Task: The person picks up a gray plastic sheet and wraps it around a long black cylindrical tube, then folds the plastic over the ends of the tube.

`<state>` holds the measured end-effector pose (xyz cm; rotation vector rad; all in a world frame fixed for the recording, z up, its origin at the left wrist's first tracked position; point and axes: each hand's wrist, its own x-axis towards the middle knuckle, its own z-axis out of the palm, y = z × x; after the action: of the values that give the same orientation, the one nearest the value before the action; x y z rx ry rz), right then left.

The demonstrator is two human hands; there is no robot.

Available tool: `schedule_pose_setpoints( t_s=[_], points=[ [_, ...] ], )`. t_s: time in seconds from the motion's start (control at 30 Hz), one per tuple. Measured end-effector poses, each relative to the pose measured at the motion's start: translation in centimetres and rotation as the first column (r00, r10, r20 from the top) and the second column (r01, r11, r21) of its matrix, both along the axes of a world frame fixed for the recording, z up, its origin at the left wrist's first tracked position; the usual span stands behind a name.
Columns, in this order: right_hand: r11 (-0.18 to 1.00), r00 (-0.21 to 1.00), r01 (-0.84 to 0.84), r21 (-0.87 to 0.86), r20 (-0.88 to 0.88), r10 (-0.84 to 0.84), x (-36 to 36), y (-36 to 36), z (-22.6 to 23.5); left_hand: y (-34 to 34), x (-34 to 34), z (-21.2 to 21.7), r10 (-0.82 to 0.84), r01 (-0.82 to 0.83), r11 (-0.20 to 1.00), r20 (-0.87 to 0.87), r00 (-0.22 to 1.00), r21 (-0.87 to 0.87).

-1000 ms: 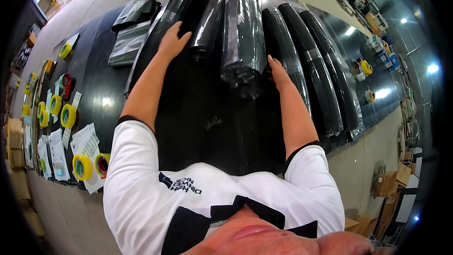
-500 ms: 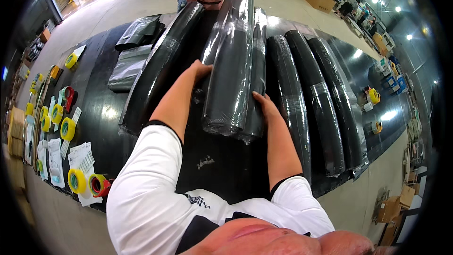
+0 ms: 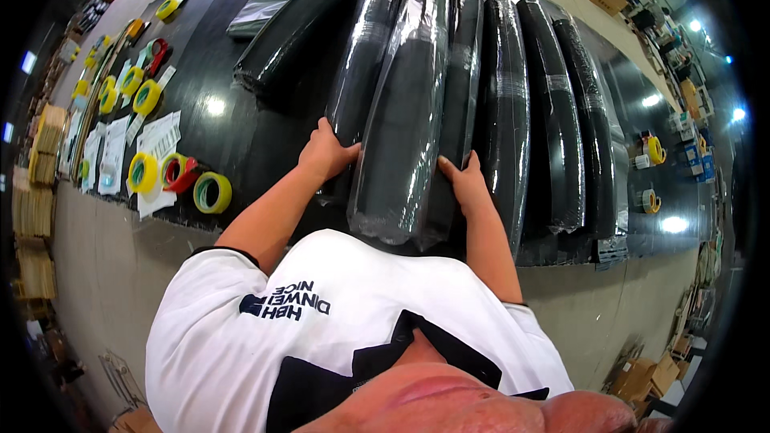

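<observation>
A dark, glossy desk [image 3: 200,72] on a pale floor [image 3: 160,289], with two bare hands at a row of black wrapped rolls.

The large roll [image 3: 405,120] lies lengthwise near the desk's front edge, between a left-hand roll [image 3: 369,52] and a slimmer roll [image 3: 463,64]. The left hand [image 3: 325,154] rests at the left-hand roll's lower part, thumb reaching toward the large roll; the right hand [image 3: 468,184] is at the slimmer roll's lower part, thumb pointing inward. On both hands the thumb is spread from the fingers [image 3: 474,160]; partly hidden fingertips leave it unclear whether either has hold of a roll. Yellow tape rolls [image 3: 225,192] and white papers [image 3: 167,135] lie to the left.
</observation>
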<state>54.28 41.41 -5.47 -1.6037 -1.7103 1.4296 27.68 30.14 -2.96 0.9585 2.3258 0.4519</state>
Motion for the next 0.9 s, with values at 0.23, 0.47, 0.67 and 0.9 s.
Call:
schedule_pose_setpoints(
  t_s=[0.23,0.47,0.67,0.9],
  points=[
    [0.377,0.808,-0.583,0.719,0.464,0.364,-4.0,-6.7,10.7,-1.2,-0.1,2.3,-0.215,0.205,0.977,-0.28,0.936,-0.064],
    [0.29,0.554,-0.83,0.477,0.637,0.536,-5.6,-7.4,10.9,6.9,-20.0,7.1,-0.048,-0.036,0.993,-0.66,0.75,-0.113],
    [0.359,0.565,-0.825,0.437,0.647,0.511,-6.1,-8.3,10.7,9.0,-24.8,1.6,-0.08,-0.001,0.978,-0.383,0.92,-0.207],
    [0.401,0.677,-0.735,0.547,0.557,0.481,-5.2,-9.3,9.7,2.6,-20.2,1.0,-0.081,0.072,0.997,-0.287,0.954,-0.041]
  ],
)
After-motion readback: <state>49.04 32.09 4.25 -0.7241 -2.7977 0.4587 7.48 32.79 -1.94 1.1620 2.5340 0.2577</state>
